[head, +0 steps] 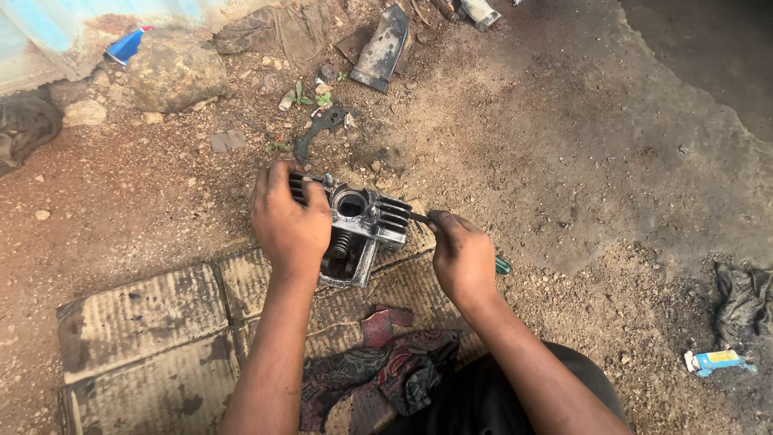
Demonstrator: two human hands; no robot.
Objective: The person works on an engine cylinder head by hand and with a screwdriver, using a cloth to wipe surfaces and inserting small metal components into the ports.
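On the ground, far left: a flattened sheet of corrugated cardboard [145, 322] lies on reddish dirt, its long edge running from lower left up toward the middle of the view.
Upper left: a large rock [175, 68] sits near a blue wall [48, 24], with a blue tube [127, 44] just beside it.
Left hand: the left hand [290, 216] lies palm down over the left side of the engine cylinder head [362, 234], fingers curled over its far fins and closed on them (the thumb is hidden, so how tight the grip is cannot be told).
Cylinder head: a finned, silvery-black casting resting on the upper right corner of the cardboard; its long axis runs from the near left to the far right, slightly tilted. A round port faces up near the top, and a coil spring shows in the open cavity on the near side.
Below it: a dark patterned rag [378, 366] lies on the cardboard, just in front of the person's knee.
Right hand: the right hand [463, 258] is closed around a screwdriver [419, 216]; the thin shaft points left and slightly up, its tip touching the fins on the right side of the head, and the green handle end pokes out behind the palm.
Top centre: a flat dark metal bracket [322, 129] and a grey metal part [382, 48] lie in the dirt, well apart from the hands.
Far right: a crumpled grey cloth [741, 302] and a small blue-and-yellow tube [717, 361] below it.
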